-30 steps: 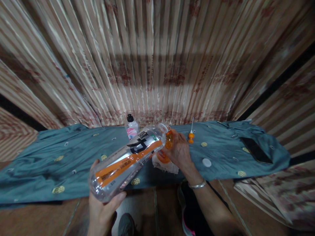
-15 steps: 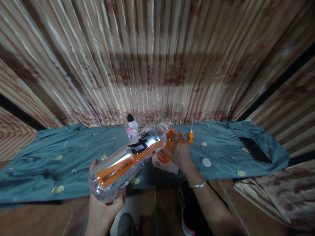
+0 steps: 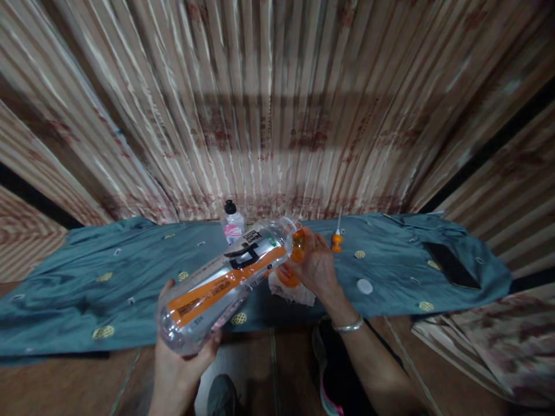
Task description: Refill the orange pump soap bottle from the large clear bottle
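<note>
A large clear plastic bottle (image 3: pixel 225 283) with an orange and silver label is tilted, its mouth up and to the right. My left hand (image 3: pixel 184 358) is wrapped round its base. The bottle's mouth meets the top of a small orange see-through bottle (image 3: pixel 298 245), which my right hand (image 3: pixel 316 263) grips round the side. Under the orange bottle lies a crumpled white cloth or tissue (image 3: pixel 292 293). An orange pump head with a white tube (image 3: pixel 337 242) stands just right of my right hand. Whether liquid is flowing I cannot tell.
A clear bottle with a black cap and pink label (image 3: pixel 234 225) stands behind the large bottle. To the right lie a white round cap (image 3: pixel 365 286) and a black phone (image 3: pixel 451 264), on a teal patterned cloth (image 3: pixel 143 266). A striped curtain (image 3: pixel 269 115) hangs behind.
Both hands keep their grips, and the two bottles stay almost in place. The large bottle's label has turned slightly.
</note>
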Tool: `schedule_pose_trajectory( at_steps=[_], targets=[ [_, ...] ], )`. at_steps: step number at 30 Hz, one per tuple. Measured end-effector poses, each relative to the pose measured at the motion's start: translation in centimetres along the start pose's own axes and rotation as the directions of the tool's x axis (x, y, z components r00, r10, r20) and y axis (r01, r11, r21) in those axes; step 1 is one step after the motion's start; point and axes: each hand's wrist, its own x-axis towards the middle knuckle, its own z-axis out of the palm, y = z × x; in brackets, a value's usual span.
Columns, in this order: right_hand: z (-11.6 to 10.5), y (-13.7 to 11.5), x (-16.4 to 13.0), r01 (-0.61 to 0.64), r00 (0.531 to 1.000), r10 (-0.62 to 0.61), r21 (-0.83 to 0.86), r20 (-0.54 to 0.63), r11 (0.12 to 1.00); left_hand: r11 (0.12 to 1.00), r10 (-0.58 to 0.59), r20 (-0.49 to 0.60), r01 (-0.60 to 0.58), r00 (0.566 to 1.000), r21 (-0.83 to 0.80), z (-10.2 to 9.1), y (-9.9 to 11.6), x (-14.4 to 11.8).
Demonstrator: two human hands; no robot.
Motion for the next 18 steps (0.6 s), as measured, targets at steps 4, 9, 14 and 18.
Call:
schedule_pose_trajectory(
  at_steps=[4,9,14,18],
  targets=[
    [0.0,0.0,0.0,0.013,1.000,-0.013,0.001,-0.011,1.000,1.000,0.012,-0.014,-0.012,1.000,0.028,0.0,0.0,-0.2],
    [0.0,0.0,0.0,0.009,1.000,-0.009,-0.010,-0.009,1.000,1.000,-0.005,-0.003,0.005,1.000,0.021,-0.4,-0.2,0.1],
    [0.1,0.1,-0.1,0.003,1.000,-0.004,-0.019,-0.004,1.000,0.999,-0.031,0.031,0.030,0.999,0.035,-1.3,-1.0,0.8],
    [0.2,0.2,-0.1,0.005,1.000,-0.006,-0.019,-0.006,1.000,0.997,-0.053,0.008,0.053,0.999,0.049,-0.9,-0.6,0.6]
  ],
)
